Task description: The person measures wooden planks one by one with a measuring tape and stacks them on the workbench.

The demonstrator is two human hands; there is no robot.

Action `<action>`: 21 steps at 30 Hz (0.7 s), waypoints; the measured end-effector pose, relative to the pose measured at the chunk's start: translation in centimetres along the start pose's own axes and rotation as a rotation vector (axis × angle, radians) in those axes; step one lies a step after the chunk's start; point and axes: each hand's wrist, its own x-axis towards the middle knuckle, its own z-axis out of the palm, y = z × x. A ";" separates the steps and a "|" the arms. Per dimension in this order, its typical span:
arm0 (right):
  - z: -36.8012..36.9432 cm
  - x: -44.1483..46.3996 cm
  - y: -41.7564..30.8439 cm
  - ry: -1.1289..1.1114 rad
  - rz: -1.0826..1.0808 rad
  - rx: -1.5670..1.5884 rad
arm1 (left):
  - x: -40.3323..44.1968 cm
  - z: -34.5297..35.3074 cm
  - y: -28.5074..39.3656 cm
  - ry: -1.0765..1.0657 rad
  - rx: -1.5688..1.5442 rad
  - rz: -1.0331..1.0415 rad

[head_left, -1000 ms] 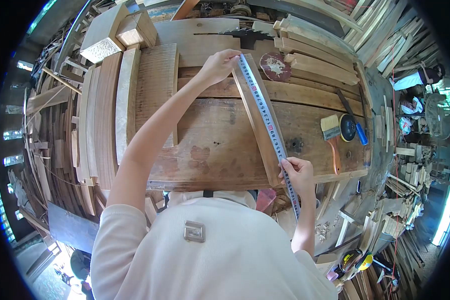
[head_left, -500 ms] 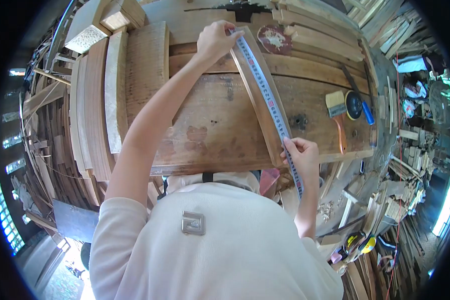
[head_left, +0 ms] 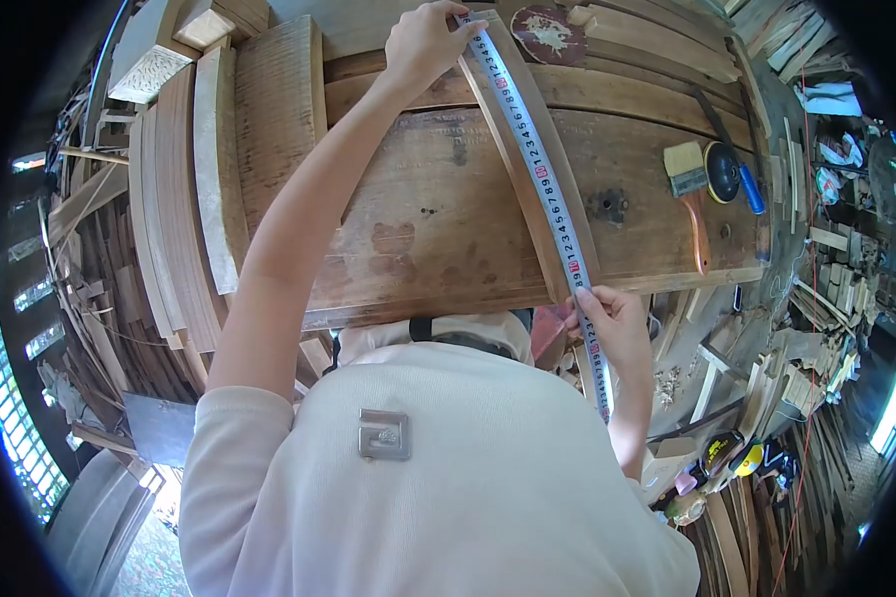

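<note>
Left hand (head_left: 426,45) pinches measuring tape (head_left: 542,171) at far end of wooden board (head_left: 509,154); right hand (head_left: 617,323) pinches it by table (head_left: 438,234) near edge.

Looks like smooth wood on the board (head_left: 528,199), glossy metal on the tape (head_left: 541,171) — worn, stained wood on the bench (head_left: 438,229), matt cloth on the shirt (head_left: 468,497).

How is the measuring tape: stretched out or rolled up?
Stretched out: the measuring tape runs along the wooden board from the left hand past the right hand.
</note>
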 end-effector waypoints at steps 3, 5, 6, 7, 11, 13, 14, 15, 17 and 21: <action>0.1 -0.5 1.2 -0.027 -0.001 0.117 | -0.1 -0.5 0.5 -0.068 -0.021 -0.005; 0.4 -0.7 1.3 -0.014 -0.002 0.141 | -0.1 -0.9 1.1 -0.151 -0.005 -0.088; 0.5 -0.8 1.2 -0.003 -0.006 0.160 | -0.1 -0.9 1.2 -0.153 -0.003 -0.089; 0.7 -1.0 1.2 -0.005 -0.004 0.163 | -0.2 -1.0 1.3 -0.153 0.026 -0.062; 0.9 -1.1 1.4 0.047 0.032 0.168 | -0.3 -0.8 1.2 -0.107 0.106 0.046; 1.1 -1.0 1.7 0.071 0.047 0.161 | -0.5 -0.7 1.1 -0.110 0.086 0.048; 1.1 -1.0 1.8 0.084 0.028 0.166 | -0.5 -0.6 1.1 -0.111 0.064 0.050; 1.1 -1.0 1.9 0.098 0.008 0.170 | -0.5 -0.6 1.1 -0.111 0.064 0.050; 1.2 -0.9 2.4 0.090 -0.002 0.192 | -0.4 -0.4 1.0 -0.159 0.068 -0.011; 1.6 -1.1 2.6 0.125 -0.020 0.228 | -0.8 -0.4 0.8 -0.113 0.121 0.041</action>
